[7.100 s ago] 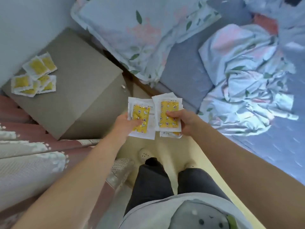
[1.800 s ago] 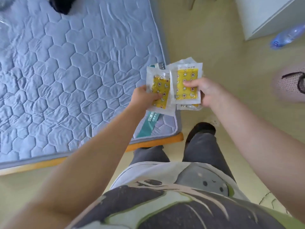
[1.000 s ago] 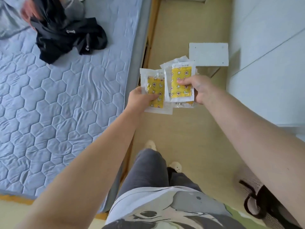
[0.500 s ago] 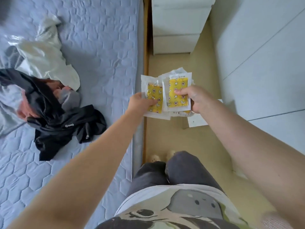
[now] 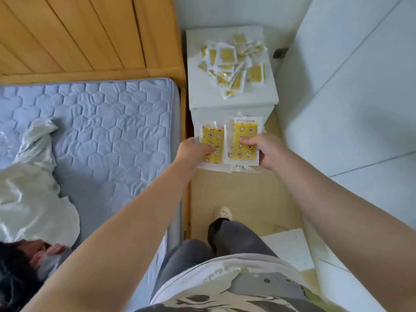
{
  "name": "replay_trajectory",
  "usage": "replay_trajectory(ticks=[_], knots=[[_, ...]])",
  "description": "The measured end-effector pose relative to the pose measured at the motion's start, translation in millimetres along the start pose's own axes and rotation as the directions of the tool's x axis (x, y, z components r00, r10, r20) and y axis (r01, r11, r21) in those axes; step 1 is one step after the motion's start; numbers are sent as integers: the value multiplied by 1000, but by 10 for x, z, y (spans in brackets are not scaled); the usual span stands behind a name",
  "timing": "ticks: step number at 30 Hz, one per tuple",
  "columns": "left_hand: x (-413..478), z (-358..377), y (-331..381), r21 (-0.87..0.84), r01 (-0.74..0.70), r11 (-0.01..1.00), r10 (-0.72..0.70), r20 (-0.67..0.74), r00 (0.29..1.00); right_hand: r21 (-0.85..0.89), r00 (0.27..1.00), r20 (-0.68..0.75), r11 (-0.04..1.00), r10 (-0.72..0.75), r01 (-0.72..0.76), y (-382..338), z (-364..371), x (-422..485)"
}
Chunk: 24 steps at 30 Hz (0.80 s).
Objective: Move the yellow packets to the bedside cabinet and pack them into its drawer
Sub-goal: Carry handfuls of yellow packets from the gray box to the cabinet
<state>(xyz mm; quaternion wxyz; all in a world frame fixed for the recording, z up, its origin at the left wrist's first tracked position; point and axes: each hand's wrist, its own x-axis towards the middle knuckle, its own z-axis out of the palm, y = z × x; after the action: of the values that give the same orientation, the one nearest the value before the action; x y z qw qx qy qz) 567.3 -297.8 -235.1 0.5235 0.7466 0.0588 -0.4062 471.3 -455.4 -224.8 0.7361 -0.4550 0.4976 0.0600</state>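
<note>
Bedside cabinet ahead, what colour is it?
The bedside cabinet is white, clearest in the head view; a loose pile of yellow packets lies on top.

The left grip (image 5: 193, 152) and right grip (image 5: 267, 152) show thumbs only; their fingers lie hidden behind the held packets (image 5: 244, 140). More packets sit behind each front one with only edges showing, so the count cannot be told. They cover most of the cabinet (image 5: 202, 95) front, and its drawer cannot be made out. The pile (image 5: 231, 64) on top overlaps and blurs, uncountable. Packet print is too small to read. Clothes (image 5: 29, 199) on the bed (image 5: 112, 131) are cut off at the left edge. A dark thing (image 5: 279, 52) beside the cabinet is too small to name.
</note>
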Motion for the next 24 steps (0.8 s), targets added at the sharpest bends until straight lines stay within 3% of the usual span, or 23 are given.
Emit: replay_trajectory(ticks=[16,21,24], knots=[[2954,350,1927,45,147,988,-149,34,988,-14,983,-173,998,59,-63,-2313,233,2392],[3762,499,2278,269,128,955,-142,32,989,-19,966,-242,995,93,-101,-2747,201,3171],[4184,585,2458,379,105,919,-120,15,993,-54,953,-299,997,42,-60,-2950,123,3668]])
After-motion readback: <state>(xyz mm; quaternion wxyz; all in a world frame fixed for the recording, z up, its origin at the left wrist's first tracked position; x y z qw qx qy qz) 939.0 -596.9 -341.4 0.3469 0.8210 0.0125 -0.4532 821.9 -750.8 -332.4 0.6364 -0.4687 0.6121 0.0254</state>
